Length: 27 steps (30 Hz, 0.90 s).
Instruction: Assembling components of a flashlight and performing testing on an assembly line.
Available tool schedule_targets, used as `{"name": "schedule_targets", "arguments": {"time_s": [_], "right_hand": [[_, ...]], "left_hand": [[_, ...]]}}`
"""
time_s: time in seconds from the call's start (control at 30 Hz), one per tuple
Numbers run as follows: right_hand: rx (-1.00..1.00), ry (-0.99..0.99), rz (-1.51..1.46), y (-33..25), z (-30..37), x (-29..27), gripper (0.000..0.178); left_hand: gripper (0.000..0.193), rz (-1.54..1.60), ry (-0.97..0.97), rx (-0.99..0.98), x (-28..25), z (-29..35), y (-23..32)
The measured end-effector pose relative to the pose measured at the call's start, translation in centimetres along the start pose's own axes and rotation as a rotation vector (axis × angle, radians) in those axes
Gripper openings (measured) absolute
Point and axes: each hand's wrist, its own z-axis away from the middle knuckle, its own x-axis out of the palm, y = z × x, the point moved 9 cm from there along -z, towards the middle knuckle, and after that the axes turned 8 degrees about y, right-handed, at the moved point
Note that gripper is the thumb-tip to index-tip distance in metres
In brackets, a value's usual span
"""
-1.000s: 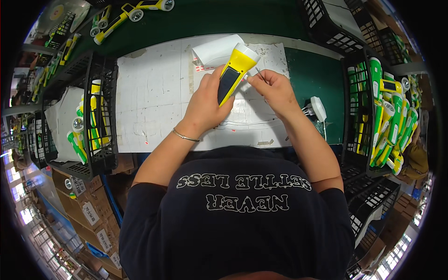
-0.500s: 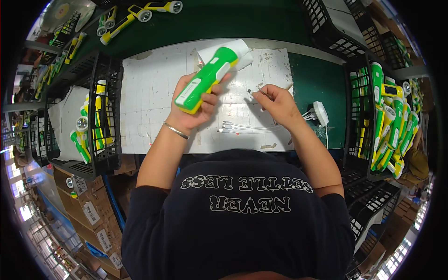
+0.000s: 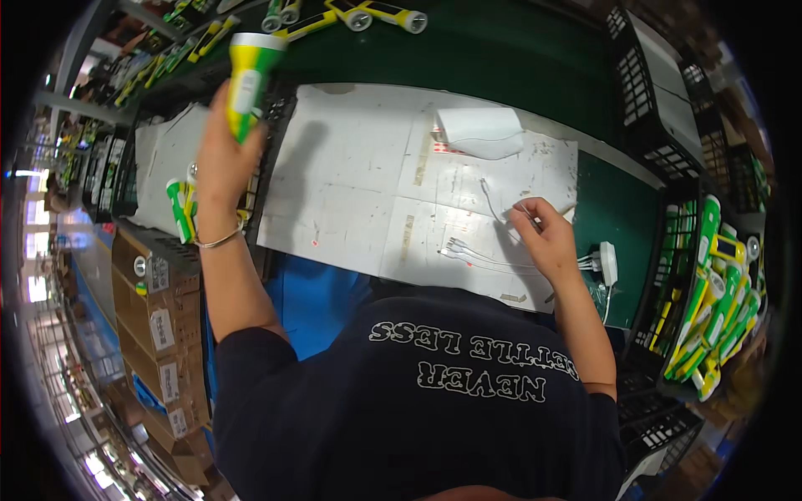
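My left hand (image 3: pixel 224 159) is raised at the left, fingers wrapped round a green, yellow and white flashlight (image 3: pixel 247 88), its wide head pointing up and away. The flashlight is over the edge of the black crate (image 3: pixel 271 142) on the left. Over the right part of the white work surface (image 3: pixel 351 167), my right hand (image 3: pixel 547 238) pinches a thin white charging cable (image 3: pixel 493 204). The cable's plug end points away from me. More white cables (image 3: pixel 468 254) lie just left of this hand. They lead toward a white charger block (image 3: pixel 608 265) on the green table.
A white rolled sheet (image 3: pixel 480 132) lies on the board's far part. Several flashlights (image 3: pixel 359 20) rest along the far green bench. Another crate of flashlights (image 3: pixel 718 292) stands at the right. Cardboard boxes (image 3: pixel 159 326) are stacked at the lower left.
My left hand has carried the flashlight from the middle of the board to the left crate. My right hand still holds the cable beside the other cables. The view has turned leftward.
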Motion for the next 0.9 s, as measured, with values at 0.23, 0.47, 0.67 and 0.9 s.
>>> {"name": "schedule_targets", "arguments": {"time_s": [0.23,0.47,0.67,0.9], "right_hand": [[0.035,-0.065,-0.125,-0.5,-0.4,1.5,0.023],[0.048,-0.104,-0.11,-1.2,-1.0,1.7,0.024],[0.033,-0.125,-0.088,-1.4,-0.5,1.5,0.022],[-0.067,-0.217,-0.028,-2.8,1.3,3.0,0.023]], "left_hand": [[0.06,-0.042,-0.33,-0.498,-2.2,5.0,-18.0],[0.085,-0.336,-0.438,-0.625,0.8,7.2,-25.2],[0.069,-0.546,0.013,-0.119,3.2,-7.1,-15.5],[0.068,0.043,-0.291,0.011,27.3,-12.9,1.4]]}}
